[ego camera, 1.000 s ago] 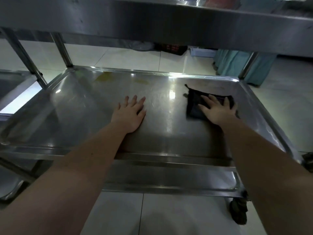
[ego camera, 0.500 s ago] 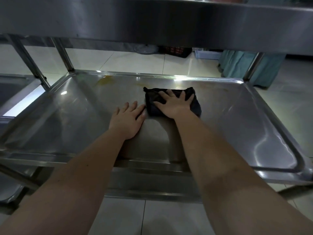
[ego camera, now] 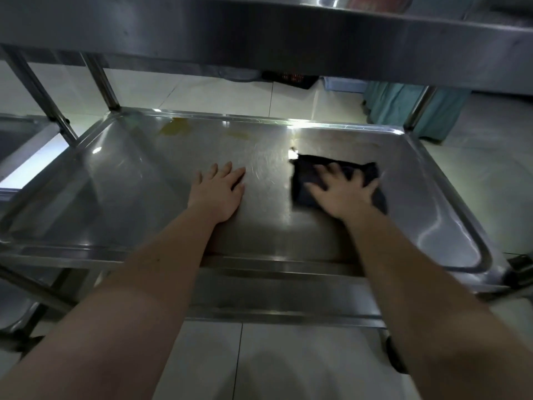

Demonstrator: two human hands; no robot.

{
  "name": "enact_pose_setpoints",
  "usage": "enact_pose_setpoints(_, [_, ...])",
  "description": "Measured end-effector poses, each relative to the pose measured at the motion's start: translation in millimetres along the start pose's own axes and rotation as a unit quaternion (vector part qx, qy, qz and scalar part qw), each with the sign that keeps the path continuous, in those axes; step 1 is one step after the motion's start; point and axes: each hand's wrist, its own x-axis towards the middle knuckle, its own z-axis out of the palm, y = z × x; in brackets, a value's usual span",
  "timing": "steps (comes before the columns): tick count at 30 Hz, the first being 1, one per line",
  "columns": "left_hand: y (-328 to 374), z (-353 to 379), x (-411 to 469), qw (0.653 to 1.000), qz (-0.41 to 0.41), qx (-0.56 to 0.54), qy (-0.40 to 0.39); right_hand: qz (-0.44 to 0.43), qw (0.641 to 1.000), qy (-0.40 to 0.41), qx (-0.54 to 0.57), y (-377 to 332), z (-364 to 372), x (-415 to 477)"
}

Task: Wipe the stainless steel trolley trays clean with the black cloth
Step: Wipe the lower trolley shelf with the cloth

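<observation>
Since half a second ago, the right hand (ego camera: 343,194) has swept the black cloth (ego camera: 302,183) from the middle of the tray (ego camera: 129,183) toward its right edge. The cloth now lies in the right half of the tray, well apart from the left hand (ego camera: 219,192), which has stayed where it was.

The right hand lies on top of the cloth with its fingers spread and nearly straight, pressing down, not curled round the fabric. The left hand rests palm down near the tray's centre, fingers straight and close together, holding nothing.

The cloth looks soft, thin and light, folded into a rough pad with one corner poking out toward the far edge. It probably slides easily on the smooth steel and may bunch or unfold if pushed from one side. A flat palm over its middle seems the best hold, with fingertips pinning the leading edge.

The tray is stiff, shiny and shallow, with a raised rim and rounded corners. Two yellowish stains (ego camera: 176,128) sit along the far edge toward the left corner, not yet reached, and may need firmer rubbing. An upper shelf (ego camera: 259,33) hangs overhead. A caster (ego camera: 395,356) shows below the near right corner, so the trolley might roll, and the braced left hand likely steadies it.
</observation>
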Motion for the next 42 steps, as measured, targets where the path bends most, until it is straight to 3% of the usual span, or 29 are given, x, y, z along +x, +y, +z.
enact_pose_setpoints(4, [1, -11, -8, 0.996, 0.007, -0.078, 0.052, -0.078, 0.996, -0.036, -0.013, -73, 17, -40])
enact_pose_setpoints(7, [3, -26, -17, 0.982, 0.041, -0.155, 0.103, -0.118, 0.985, -0.079, 0.092, -61, -3, -46])
enact_pose_setpoints(10, [8, -37, -31, 0.969, 0.069, -0.222, 0.089, -0.203, 0.965, -0.105, 0.13, -25, -20, -55])
enact_pose_setpoints(13, [23, -30, -57, 0.965, 0.158, -0.191, 0.081, -0.198, 0.966, -0.088, 0.144, 12, -17, -69])
enact_pose_setpoints(16, [43, -15, -72, 0.958, 0.235, -0.132, 0.099, -0.187, 0.975, 0.015, 0.12, 19, 0, -76])
enact_pose_setpoints(20, [59, -11, -65, 0.972, 0.208, -0.063, 0.091, -0.129, 0.982, 0.104, 0.088, 0, 2, -75])
enact_pose_setpoints(23, [55, -27, -58, 0.978, 0.192, -0.045, 0.071, -0.125, 0.977, 0.126, 0.119, -5, -17, -78])
enact_pose_setpoints(29, [57, -85, -91, 0.932, 0.278, -0.005, 0.232, -0.195, 0.941, 0.168, 0.218, 1, -69, -133])
enact_pose_setpoints(32, [59, -92, -128, 0.908, 0.321, -0.006, 0.271, -0.243, 0.931, 0.115, 0.246, 10, -84, -176])
enact_pose_setpoints(37, [55, -57, -182, 0.887, 0.359, -0.03, 0.29, -0.273, 0.941, 0.1, 0.175, 35, -54, -227])
enact_pose_setpoints(42, [51, 10, -206, 0.887, 0.393, -0.042, 0.237, -0.279, 0.942, 0.041, 0.182, 50, 13, -245])
